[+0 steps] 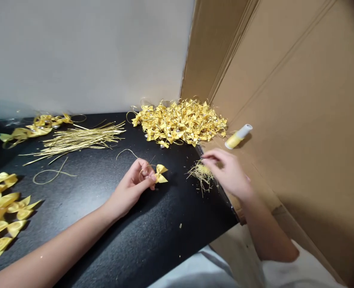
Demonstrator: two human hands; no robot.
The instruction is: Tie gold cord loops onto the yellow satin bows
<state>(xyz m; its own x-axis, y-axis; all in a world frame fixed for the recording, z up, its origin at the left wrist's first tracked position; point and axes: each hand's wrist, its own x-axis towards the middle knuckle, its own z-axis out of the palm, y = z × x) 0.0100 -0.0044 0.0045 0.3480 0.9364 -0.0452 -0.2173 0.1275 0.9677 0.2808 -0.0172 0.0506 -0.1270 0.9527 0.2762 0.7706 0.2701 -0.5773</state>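
Note:
My left hand point(134, 180) is closed in a pinch on a small yellow satin bow point(161, 174), held just above the black table. A thin gold cord loops round its fingertips by the bow. To the right, my right hand point(230, 173) hovers at a little heap of short gold cord clippings point(202, 181) on the table's edge. Its thumb and fingers are drawn together and slightly blurred; what they hold, if anything, is too small to tell.
At the back lies a large pile of yellow bows point(179, 122). Straight gold cords point(81, 138) are bundled left of it, with loose ribbon bows point(3, 208) at the near left. A yellow-and-white spool point(238, 137) rests by the cardboard wall point(299, 100) at right.

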